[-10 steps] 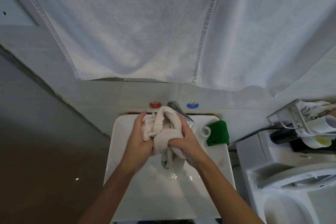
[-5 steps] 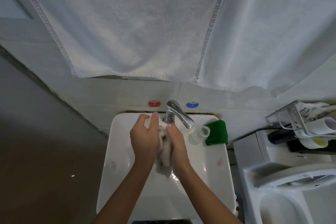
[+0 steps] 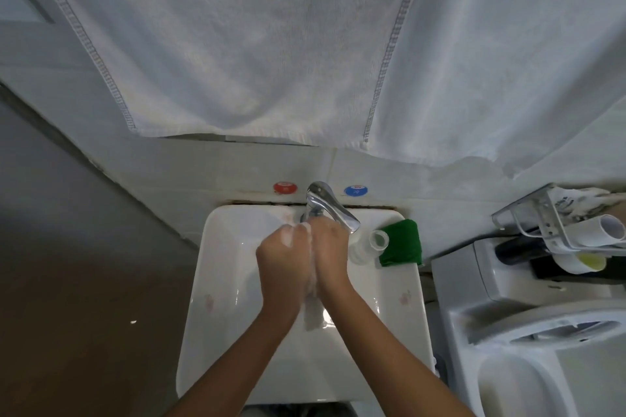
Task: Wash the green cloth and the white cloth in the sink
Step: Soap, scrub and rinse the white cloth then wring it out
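Over the white sink (image 3: 223, 281), just below the chrome tap (image 3: 330, 208), my left hand (image 3: 286, 264) and my right hand (image 3: 330, 256) are pressed together. Between them they squeeze the white cloth (image 3: 311, 311). Only a wet strip of it hangs below my palms, and small bits show between my fingers. The green cloth (image 3: 401, 244) lies folded on the sink's back right corner, apart from both hands.
A clear plastic cup (image 3: 371, 244) lies beside the green cloth. Red (image 3: 285, 187) and blue (image 3: 355, 190) markers flank the tap. Large white towels (image 3: 271, 44) hang above. A toilet (image 3: 528, 332) and a wire rack (image 3: 559, 230) stand at the right.
The white cloth was bunched high between my hands. My hands have closed together around it and dropped lower under the tap, hiding most of the cloth.
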